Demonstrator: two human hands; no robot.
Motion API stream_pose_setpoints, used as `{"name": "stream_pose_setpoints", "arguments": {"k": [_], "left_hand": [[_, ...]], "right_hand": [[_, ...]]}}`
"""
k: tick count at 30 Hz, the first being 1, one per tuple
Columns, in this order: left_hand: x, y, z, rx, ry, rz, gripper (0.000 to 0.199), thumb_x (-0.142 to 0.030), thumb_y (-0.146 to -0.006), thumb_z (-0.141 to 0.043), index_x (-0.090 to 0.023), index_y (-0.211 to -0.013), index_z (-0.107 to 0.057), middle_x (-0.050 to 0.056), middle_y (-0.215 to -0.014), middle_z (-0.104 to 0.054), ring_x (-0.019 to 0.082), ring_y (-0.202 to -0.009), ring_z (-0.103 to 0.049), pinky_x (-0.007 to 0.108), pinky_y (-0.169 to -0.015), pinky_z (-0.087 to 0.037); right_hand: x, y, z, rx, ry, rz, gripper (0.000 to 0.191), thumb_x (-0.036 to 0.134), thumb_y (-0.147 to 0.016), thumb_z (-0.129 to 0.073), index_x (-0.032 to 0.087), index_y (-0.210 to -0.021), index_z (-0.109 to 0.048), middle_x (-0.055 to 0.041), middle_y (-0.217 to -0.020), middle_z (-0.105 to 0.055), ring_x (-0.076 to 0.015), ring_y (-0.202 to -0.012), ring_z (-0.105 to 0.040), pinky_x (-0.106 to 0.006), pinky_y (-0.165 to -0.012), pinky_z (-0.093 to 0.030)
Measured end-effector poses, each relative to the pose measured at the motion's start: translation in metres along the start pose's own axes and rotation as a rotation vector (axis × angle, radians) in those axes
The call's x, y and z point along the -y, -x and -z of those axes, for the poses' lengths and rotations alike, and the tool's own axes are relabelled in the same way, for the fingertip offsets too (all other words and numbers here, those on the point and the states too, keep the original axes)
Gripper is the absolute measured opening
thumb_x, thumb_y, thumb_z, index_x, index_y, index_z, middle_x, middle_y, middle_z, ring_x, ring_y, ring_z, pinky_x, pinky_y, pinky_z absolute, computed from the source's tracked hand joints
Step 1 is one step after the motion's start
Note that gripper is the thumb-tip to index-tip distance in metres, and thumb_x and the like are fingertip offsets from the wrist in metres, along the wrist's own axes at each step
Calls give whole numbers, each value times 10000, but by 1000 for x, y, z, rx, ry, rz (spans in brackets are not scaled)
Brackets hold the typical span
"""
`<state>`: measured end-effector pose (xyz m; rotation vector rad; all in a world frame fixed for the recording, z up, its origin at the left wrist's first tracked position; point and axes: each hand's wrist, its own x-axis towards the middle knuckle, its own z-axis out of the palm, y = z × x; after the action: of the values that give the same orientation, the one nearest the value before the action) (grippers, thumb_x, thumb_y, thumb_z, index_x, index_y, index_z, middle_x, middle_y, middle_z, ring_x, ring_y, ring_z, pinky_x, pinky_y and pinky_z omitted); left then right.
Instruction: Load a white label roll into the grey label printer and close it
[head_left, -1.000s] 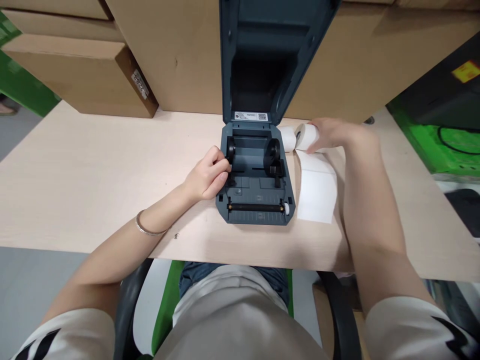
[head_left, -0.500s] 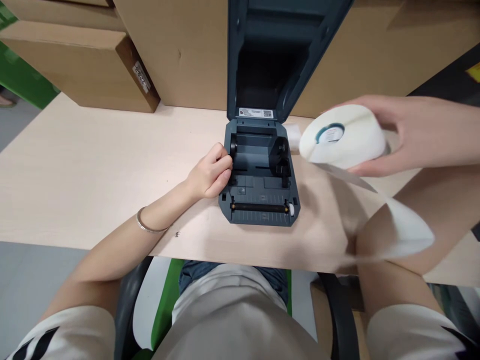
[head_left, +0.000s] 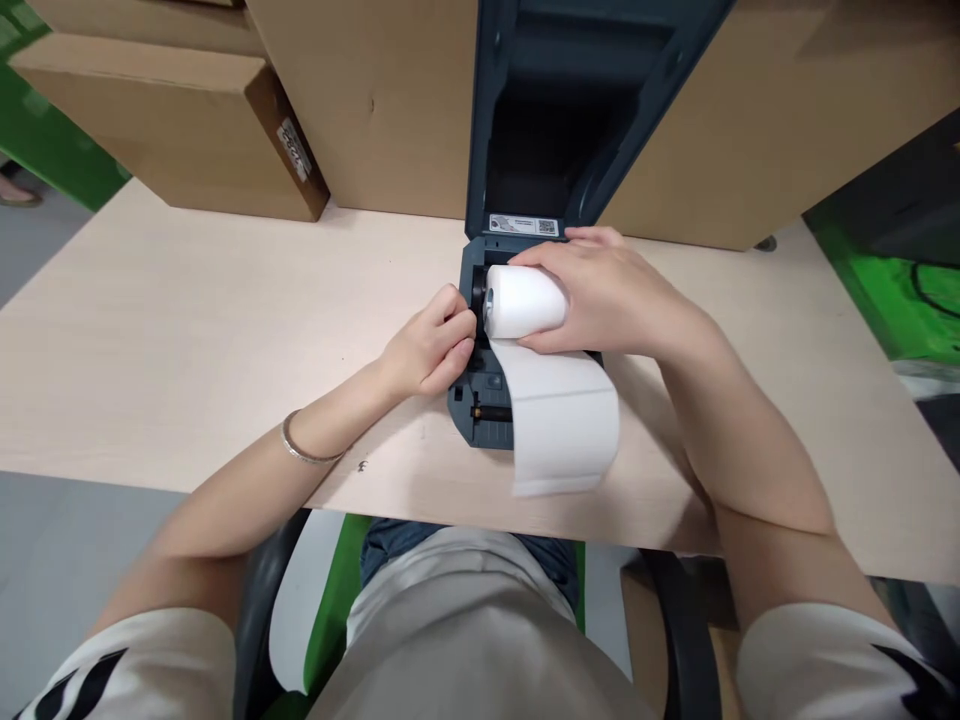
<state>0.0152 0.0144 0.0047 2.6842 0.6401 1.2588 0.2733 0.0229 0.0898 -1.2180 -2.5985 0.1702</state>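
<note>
A dark blue-grey label printer stands on the table with its lid raised. My right hand is closed around a roll of white labels, which lies sideways over the printer's roll bay. From the roll a loose strip of labels hangs forward across the printer's front, covering most of the black roller. My left hand is closed on the printer's left side wall, beside the roll's left end. Its fingertips are partly hidden at the edge.
Behind the printer stands a large cardboard box. A smaller cardboard box lies at the back left of the light wooden table. The chair's black armrests are below the table's front edge.
My right hand has brought the label roll leftward from beside the printer to over its open bay, turning it sideways. The strip now drapes over the front. My left hand keeps its hold.
</note>
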Motion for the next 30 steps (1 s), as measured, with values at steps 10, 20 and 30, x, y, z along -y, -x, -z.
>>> {"name": "stream_pose_setpoints", "arguments": {"k": [10,20,30], "left_hand": [[-2,-1,0,1,10,-3,463,-499,-1124,-272,-233,-853,-536,57,-848,-487,235,-798,-544,431,-664,-513],[-2,0,0,-54,6,-59,360,-412,-1123,-326,-227,-912,-552,44,-875,-493,226,-797,-558,403,-673,-509],[-4,1,2,-81,-66,-96,346,-353,-1118,-364,-199,-958,-629,39,-883,-496,202,-784,-548,367,-658,-495]], "right_hand": [[22,3,-1,86,154,-18,609,476,-978,-681,111,-1464,-644,-199,-1455,-692,-403,-1384,-640,-627,-1373,-232],[120,89,-4,-29,419,170,568,449,-1062,-590,-18,-1362,-711,-240,-1402,-719,-392,-1265,-730,-437,-951,-660],[122,95,-12,27,400,204,693,468,-1011,-656,-80,-1436,-640,-319,-1480,-633,-463,-1339,-677,-507,-1033,-653]]}}
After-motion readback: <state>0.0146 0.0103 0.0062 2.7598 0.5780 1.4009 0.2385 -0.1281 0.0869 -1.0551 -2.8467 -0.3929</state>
